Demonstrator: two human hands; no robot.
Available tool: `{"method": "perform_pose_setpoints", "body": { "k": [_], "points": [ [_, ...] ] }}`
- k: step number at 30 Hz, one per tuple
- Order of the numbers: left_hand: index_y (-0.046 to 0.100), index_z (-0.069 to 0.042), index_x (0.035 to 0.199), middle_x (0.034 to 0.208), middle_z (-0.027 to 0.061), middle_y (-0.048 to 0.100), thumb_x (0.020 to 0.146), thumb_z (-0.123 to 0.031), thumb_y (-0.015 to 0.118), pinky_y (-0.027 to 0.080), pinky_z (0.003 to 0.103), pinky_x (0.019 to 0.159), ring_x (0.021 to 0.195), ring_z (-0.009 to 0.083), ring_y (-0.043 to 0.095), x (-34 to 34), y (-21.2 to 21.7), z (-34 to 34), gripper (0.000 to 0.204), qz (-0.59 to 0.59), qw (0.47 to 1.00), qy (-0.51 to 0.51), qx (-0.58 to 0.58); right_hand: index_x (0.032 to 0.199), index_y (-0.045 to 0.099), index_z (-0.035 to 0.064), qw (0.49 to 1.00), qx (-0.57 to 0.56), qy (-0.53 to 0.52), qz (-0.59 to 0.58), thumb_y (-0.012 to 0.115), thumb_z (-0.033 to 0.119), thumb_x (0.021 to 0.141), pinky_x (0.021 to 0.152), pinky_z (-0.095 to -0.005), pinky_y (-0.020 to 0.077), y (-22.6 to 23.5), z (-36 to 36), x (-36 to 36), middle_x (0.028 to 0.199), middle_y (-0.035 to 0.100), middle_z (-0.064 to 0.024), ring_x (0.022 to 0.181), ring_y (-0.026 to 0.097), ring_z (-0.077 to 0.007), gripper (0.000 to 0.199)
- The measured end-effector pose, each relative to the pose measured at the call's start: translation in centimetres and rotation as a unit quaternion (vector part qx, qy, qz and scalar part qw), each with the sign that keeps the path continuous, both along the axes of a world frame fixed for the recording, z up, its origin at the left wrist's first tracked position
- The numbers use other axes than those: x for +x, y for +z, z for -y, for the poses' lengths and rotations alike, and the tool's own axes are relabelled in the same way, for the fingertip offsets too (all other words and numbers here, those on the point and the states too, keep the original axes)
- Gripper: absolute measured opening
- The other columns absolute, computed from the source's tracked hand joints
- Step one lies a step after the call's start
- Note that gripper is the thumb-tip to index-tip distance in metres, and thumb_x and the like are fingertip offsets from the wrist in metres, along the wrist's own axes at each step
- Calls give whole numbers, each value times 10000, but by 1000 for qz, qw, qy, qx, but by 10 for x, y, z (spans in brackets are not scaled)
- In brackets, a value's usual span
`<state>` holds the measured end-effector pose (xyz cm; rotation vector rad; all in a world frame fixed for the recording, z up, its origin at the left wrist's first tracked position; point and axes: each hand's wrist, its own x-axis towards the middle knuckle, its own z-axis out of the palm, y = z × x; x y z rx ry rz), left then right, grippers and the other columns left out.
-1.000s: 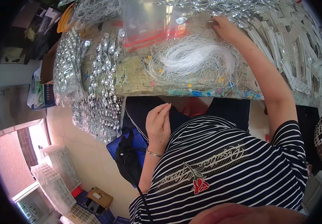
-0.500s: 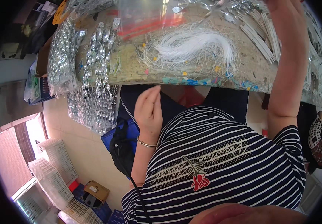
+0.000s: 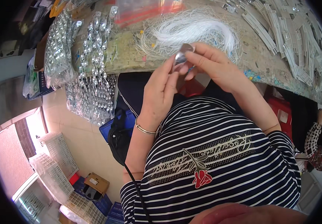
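A small shiny silver metal piece (image 3: 181,56) is pinched between both my hands just in front of the table edge. My right hand (image 3: 213,65) grips its top end with thumb and forefinger. My left hand (image 3: 161,89), with a thin bangle on its wrist, holds the lower end from below. Right behind the hands a bundle of white threads (image 3: 191,28) lies on the worn tabletop (image 3: 131,56).
Strings of silver pieces (image 3: 93,48) hang over the table's left edge beside a clear bag of them (image 3: 58,52). White plastic strips (image 3: 288,37) cover the table's right part. White crates (image 3: 56,164) and a cardboard box (image 3: 97,183) stand on the floor.
My right hand came back from the far side of the table with a silver piece. My left hand rose from my lap and met it at the table edge.
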<state>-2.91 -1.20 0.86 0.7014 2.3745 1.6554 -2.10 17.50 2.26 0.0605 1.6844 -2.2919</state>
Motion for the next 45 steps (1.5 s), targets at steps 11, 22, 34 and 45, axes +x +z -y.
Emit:
{"method": "perform_pose_setpoints", "body": {
  "k": [11,22,34,45],
  "points": [
    [521,-3,1205,835,14,531,931,-94,475,443,176,513,606,38,486,15,-33,28,292,330,936,83,90,926,603,56,824,478,-1,-304,630,55,786,684,-317,444,-70,-30,-6,867,540,-85,800,541,-242,143],
    [539,-29,1231,627,-41,440,923,-119,464,367,173,506,557,31,430,20,-30,24,329,343,932,68,91,853,561,37,840,471,-37,-267,571,103,843,665,-295,431,-49,-39,-18,818,540,-49,746,522,-203,67],
    [626,-38,1097,609,-64,454,912,-193,560,316,163,443,477,8,374,16,-29,19,250,277,957,70,42,901,561,36,873,354,-309,-130,477,146,942,631,-205,444,55,-83,-14,726,565,-26,659,529,-85,144],
    [604,-42,1138,701,-34,523,925,-174,531,322,147,431,479,0,395,14,-27,14,261,115,992,46,23,1076,554,60,953,241,-129,-130,538,106,907,646,-195,422,25,-60,24,820,608,-8,717,524,-55,176]
  ]
}}
